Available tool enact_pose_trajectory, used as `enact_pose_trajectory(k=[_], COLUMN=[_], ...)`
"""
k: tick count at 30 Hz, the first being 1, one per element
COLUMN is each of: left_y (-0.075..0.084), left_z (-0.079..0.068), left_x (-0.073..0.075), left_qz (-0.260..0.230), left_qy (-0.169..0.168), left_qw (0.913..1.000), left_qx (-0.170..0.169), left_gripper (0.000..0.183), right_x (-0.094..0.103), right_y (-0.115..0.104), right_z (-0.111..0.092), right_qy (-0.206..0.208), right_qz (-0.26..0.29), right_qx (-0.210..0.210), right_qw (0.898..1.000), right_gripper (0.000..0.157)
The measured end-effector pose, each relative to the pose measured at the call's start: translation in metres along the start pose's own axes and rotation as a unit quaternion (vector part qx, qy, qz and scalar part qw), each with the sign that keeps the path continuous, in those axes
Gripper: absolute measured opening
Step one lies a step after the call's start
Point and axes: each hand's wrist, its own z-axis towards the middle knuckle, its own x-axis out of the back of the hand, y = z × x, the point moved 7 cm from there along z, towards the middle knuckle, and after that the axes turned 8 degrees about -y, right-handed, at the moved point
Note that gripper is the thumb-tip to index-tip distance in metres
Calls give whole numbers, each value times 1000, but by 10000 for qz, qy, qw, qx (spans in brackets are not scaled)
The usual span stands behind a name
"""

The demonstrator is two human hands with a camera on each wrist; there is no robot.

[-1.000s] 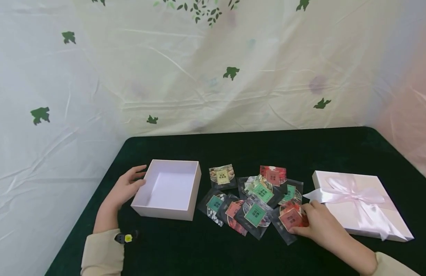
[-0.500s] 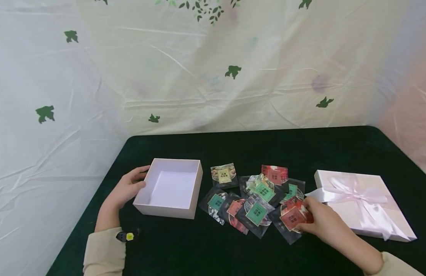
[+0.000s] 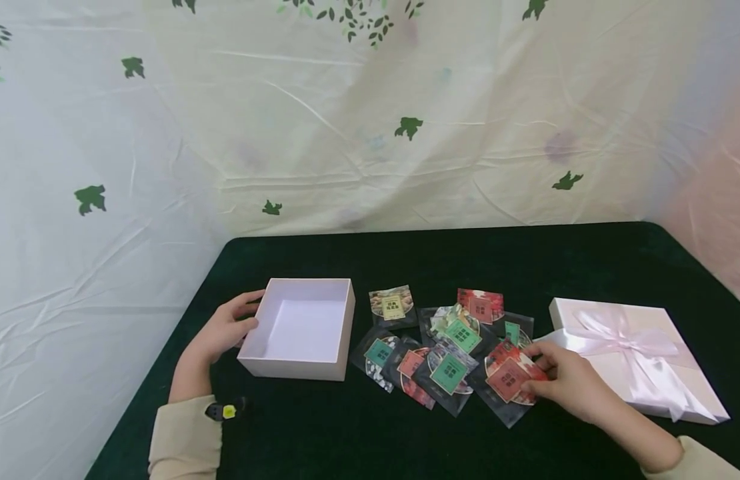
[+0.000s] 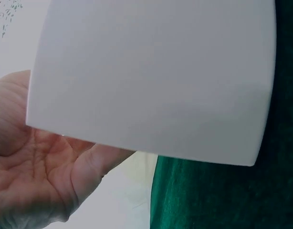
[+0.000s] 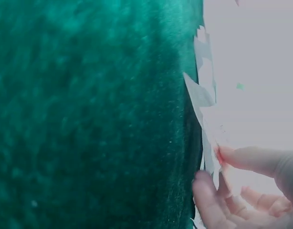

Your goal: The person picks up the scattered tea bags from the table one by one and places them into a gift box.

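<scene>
My right hand (image 3: 571, 383) pinches the right edge of a dark sachet with a red label (image 3: 507, 380), thumb in front and fingers behind. The right wrist view shows thumb and fingertips (image 5: 227, 151) at the thin edge of the packet. My left hand (image 3: 226, 330) rests against the left side of an open-topped white box (image 3: 304, 371), its fingers relaxed. In the left wrist view the box wall (image 4: 151, 81) hides those fingertips. Several sachets with green, red and yellow labels overlap between the hands, among them a green-labelled one (image 3: 449, 373).
A pale pink box lid (image 3: 652, 327) with a satin ribbon bow (image 3: 625, 343) lies at the right, close behind the right hand. A yellow-labelled sachet (image 3: 392, 307) lies at the back of the pile. Dark green cloth (image 3: 298, 440) covers the table; a printed curtain (image 3: 322, 133) hangs behind.
The right hand's grip has shifted slightly on the red-labelled sachet, which has turned a little and now shows more of its front. The left hand stays at the box. The view has drifted slightly.
</scene>
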Motion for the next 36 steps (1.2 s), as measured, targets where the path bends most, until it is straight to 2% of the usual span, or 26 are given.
enact_pose_trajectory(k=[4, 7, 13, 22, 27, 31, 36], left_y=[0, 2, 5, 5, 3, 2, 1], left_z=[-2, -2, -4, -8, -8, -7, -9], left_x=[0, -1, -4, -3, -1, -1, -4], left_qz=[-40, -75, -141, -150, -155, -163, -182], left_qy=[-50, -113, -190, -250, -272, -300, -279], left_qw=[10000, 9999, 9997, 9996, 9995, 9993, 9991], left_qx=[-3, -31, 6, 46, 102, 178, 275], left_gripper=[56, 56, 57, 58, 59, 59, 59], right_x=[-1, -1, 0, -1, 0, 2, 4], right_y=[1, 3, 6, 10, 9, 6, 0], right_z=[-1, -1, -2, -3, -1, 1, 6], right_qy=[-309, -489, -533, -553, -627, -655, -917], right_qz=[964, 1467, 1895, 2763, 3249, 3366, 3555], right_qx=[31, 22, -179, -535, -383, -273, 12], right_qw=[9949, 9880, 9803, 9580, 9429, 9390, 9302], right_gripper=[50, 50, 49, 46, 37, 31, 19])
